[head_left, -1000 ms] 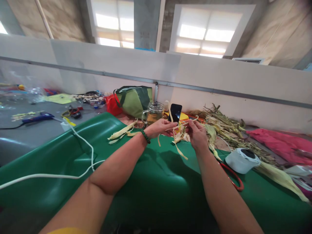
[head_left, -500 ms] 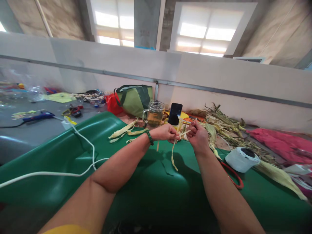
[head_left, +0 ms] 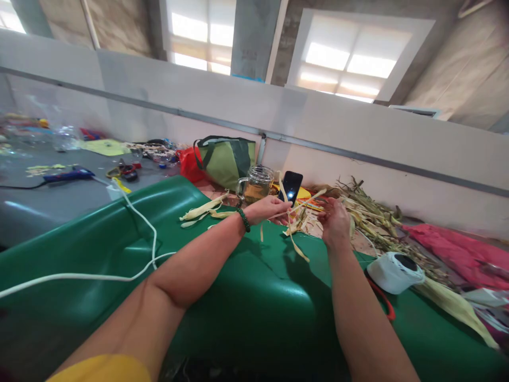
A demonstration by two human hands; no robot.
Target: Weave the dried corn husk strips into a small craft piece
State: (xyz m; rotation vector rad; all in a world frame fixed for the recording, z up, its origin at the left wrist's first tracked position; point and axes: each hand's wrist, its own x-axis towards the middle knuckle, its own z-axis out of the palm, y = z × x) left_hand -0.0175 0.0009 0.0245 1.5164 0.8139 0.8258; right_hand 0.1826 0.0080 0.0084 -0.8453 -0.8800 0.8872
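My left hand (head_left: pixel 265 210), with a green bead bracelet (head_left: pixel 243 219) at its wrist, pinches several narrow pale corn husk strips (head_left: pixel 297 247). The strips cross at the fingertips; one hangs down and another points up to the right. To the right, my right hand (head_left: pixel 336 225) is held up with fingers loosely curled and partly apart. It appears to be just clear of the strip's free end, and nothing shows in it. Both hands are above the green mat (head_left: pixel 254 297). More husk pieces (head_left: pixel 204 208) lie left of the glass mug (head_left: pixel 257 184).
A phone (head_left: pixel 291 185) stands behind the hands. A green bag (head_left: pixel 226 159) is at the back. Dried husks (head_left: pixel 369 207), a white thread spool (head_left: pixel 395 271) and pink cloth (head_left: pixel 457 249) lie on the right. A white cable (head_left: pixel 99 277) crosses the mat's left side.
My right hand has loosened from its fist and moved slightly right, away from the strips. The strips now fan out from my left hand. The view has shifted a little.
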